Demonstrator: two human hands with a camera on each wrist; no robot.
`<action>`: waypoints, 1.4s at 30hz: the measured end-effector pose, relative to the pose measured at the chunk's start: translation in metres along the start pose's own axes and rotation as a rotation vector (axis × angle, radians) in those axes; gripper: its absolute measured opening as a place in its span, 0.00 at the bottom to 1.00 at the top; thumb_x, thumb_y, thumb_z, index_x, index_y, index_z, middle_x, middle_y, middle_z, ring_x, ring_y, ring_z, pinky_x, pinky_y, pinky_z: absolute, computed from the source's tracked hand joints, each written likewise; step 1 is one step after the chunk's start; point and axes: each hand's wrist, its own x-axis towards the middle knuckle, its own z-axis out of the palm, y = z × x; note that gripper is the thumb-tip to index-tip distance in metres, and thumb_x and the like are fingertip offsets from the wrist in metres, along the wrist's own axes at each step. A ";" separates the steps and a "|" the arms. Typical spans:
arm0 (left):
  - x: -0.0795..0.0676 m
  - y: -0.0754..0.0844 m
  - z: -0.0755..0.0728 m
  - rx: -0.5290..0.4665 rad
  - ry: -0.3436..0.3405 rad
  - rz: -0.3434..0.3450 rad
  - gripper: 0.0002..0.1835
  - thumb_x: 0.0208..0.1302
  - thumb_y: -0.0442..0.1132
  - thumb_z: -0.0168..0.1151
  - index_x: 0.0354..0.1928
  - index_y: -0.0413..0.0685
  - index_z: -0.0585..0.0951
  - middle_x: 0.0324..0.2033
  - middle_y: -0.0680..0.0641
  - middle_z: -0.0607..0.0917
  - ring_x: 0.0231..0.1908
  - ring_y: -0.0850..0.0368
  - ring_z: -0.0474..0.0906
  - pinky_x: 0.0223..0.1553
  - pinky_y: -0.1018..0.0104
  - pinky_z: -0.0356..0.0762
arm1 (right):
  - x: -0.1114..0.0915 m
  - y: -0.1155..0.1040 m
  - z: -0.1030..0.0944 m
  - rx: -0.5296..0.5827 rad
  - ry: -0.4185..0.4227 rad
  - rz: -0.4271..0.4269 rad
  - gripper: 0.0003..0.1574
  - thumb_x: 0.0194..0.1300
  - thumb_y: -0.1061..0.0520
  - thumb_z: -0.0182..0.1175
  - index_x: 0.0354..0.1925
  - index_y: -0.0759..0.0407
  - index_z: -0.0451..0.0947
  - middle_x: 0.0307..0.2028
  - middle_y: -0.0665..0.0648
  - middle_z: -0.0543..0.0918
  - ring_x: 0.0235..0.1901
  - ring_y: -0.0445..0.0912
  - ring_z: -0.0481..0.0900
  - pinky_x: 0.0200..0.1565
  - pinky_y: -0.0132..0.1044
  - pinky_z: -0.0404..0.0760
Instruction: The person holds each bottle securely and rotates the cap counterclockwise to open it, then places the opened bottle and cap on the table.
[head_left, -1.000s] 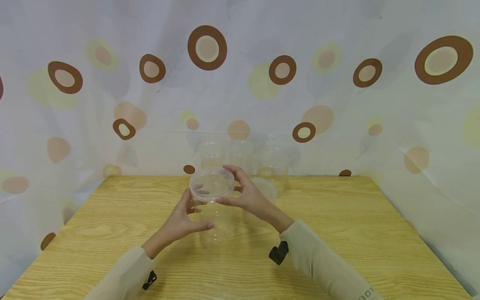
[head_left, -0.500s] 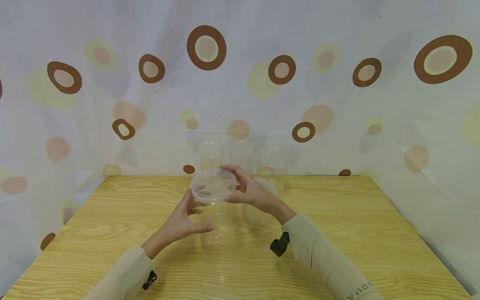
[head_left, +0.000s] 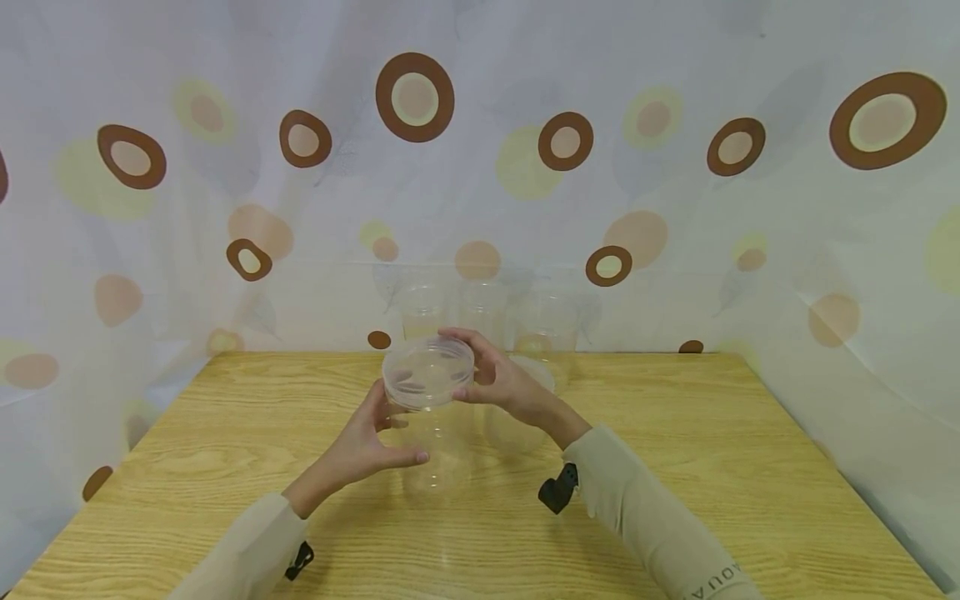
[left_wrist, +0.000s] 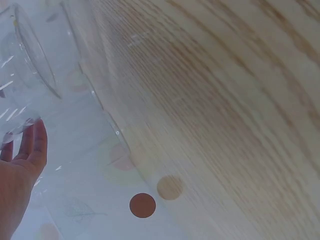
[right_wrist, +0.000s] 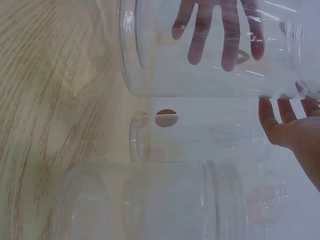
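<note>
In the head view a clear, round plastic jar (head_left: 442,454) stands upright near the middle of the table, capped by a clear round lid (head_left: 429,371). My left hand (head_left: 367,442) holds the jar's left side, its thumb across the front and its fingers behind. At the top right, my right hand (head_left: 506,387) grips the lid's edge, thumb in front and fingers at the far side. Through the jar wall (right_wrist: 210,80) in the right wrist view, the left fingers show spread against it. The right hand's fingertips (right_wrist: 285,111) touch near the jar's lidded end there.
Close behind my right hand stands another clear jar (head_left: 517,432), partly covered by it. Further back, several clear jars (head_left: 545,321) line the rear of the wooden table (head_left: 675,467), against a patterned curtain (head_left: 480,208).
My right thumb and the lid have shifted slightly right, with the thumb now at the lid's right front edge. The left hand keeps its hold, almost still.
</note>
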 end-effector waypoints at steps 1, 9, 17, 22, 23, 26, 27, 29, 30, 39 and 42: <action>0.000 0.000 0.000 0.000 -0.001 -0.005 0.53 0.44 0.36 0.74 0.67 0.64 0.51 0.60 0.47 0.66 0.57 0.44 0.68 0.52 0.46 0.70 | 0.000 -0.001 0.000 0.015 0.001 -0.008 0.58 0.53 0.47 0.66 0.69 0.60 0.43 0.63 0.61 0.58 0.58 0.48 0.64 0.50 0.38 0.75; -0.001 -0.001 -0.003 -0.005 0.000 -0.003 0.52 0.44 0.34 0.73 0.67 0.62 0.51 0.61 0.42 0.66 0.56 0.45 0.70 0.51 0.46 0.70 | 0.000 -0.009 -0.003 -0.040 0.099 -0.052 0.58 0.51 0.42 0.66 0.69 0.54 0.45 0.67 0.57 0.53 0.65 0.52 0.55 0.44 0.35 0.75; -0.002 -0.007 -0.014 0.039 0.047 -0.017 0.50 0.43 0.36 0.74 0.66 0.55 0.53 0.61 0.42 0.67 0.56 0.45 0.70 0.51 0.43 0.69 | -0.010 -0.019 -0.018 -0.078 0.174 -0.086 0.60 0.49 0.44 0.69 0.68 0.59 0.45 0.66 0.62 0.54 0.65 0.60 0.52 0.52 0.33 0.73; -0.005 -0.014 -0.026 0.070 0.092 -0.048 0.50 0.44 0.36 0.74 0.66 0.61 0.53 0.61 0.44 0.66 0.57 0.44 0.68 0.52 0.41 0.68 | -0.022 -0.026 -0.032 -0.088 0.216 -0.074 0.58 0.49 0.47 0.70 0.67 0.60 0.47 0.66 0.62 0.54 0.67 0.59 0.47 0.55 0.31 0.68; -0.006 -0.016 -0.028 0.080 0.101 -0.055 0.50 0.44 0.36 0.74 0.66 0.62 0.53 0.61 0.45 0.66 0.58 0.44 0.67 0.52 0.41 0.68 | -0.025 -0.028 -0.035 -0.093 0.223 -0.063 0.57 0.49 0.48 0.69 0.67 0.59 0.47 0.66 0.61 0.53 0.67 0.60 0.47 0.55 0.31 0.69; -0.008 -0.017 -0.037 0.100 0.128 -0.069 0.50 0.44 0.37 0.74 0.66 0.61 0.52 0.61 0.45 0.66 0.59 0.44 0.66 0.52 0.41 0.68 | -0.036 -0.033 -0.045 -0.139 0.245 -0.021 0.53 0.52 0.52 0.68 0.67 0.56 0.48 0.67 0.59 0.52 0.66 0.63 0.49 0.53 0.32 0.72; -0.009 -0.018 -0.040 0.109 0.138 -0.073 0.50 0.44 0.37 0.74 0.66 0.61 0.52 0.61 0.45 0.66 0.59 0.44 0.66 0.52 0.41 0.68 | -0.040 -0.035 -0.048 -0.160 0.252 -0.006 0.52 0.53 0.54 0.68 0.67 0.55 0.48 0.67 0.58 0.52 0.65 0.64 0.51 0.52 0.32 0.73; -0.010 -0.018 -0.047 0.123 0.158 -0.079 0.50 0.43 0.37 0.74 0.66 0.59 0.52 0.61 0.44 0.65 0.58 0.45 0.67 0.53 0.41 0.68 | -0.049 -0.038 -0.055 -0.205 0.266 0.025 0.50 0.55 0.57 0.66 0.67 0.54 0.48 0.67 0.58 0.52 0.64 0.63 0.53 0.51 0.33 0.74; -0.011 -0.019 -0.050 0.133 0.170 -0.080 0.50 0.44 0.37 0.74 0.66 0.58 0.52 0.60 0.44 0.65 0.57 0.45 0.67 0.53 0.41 0.68 | -0.054 -0.040 -0.059 -0.234 0.275 0.036 0.49 0.56 0.58 0.65 0.67 0.53 0.48 0.67 0.58 0.53 0.64 0.61 0.54 0.51 0.33 0.74; -0.022 -0.032 -0.082 0.217 0.245 -0.129 0.51 0.47 0.37 0.72 0.68 0.52 0.49 0.61 0.43 0.64 0.57 0.39 0.65 0.52 0.40 0.66 | -0.097 -0.054 -0.093 -0.355 0.399 0.151 0.45 0.62 0.62 0.58 0.69 0.46 0.46 0.67 0.60 0.52 0.54 0.43 0.68 0.53 0.38 0.68; -0.026 -0.035 -0.091 0.239 0.250 -0.153 0.51 0.47 0.38 0.72 0.68 0.49 0.47 0.62 0.41 0.62 0.58 0.37 0.64 0.53 0.38 0.64 | -0.112 -0.055 -0.103 -0.346 0.430 0.191 0.45 0.62 0.61 0.58 0.68 0.45 0.45 0.67 0.60 0.51 0.42 0.42 0.75 0.46 0.31 0.75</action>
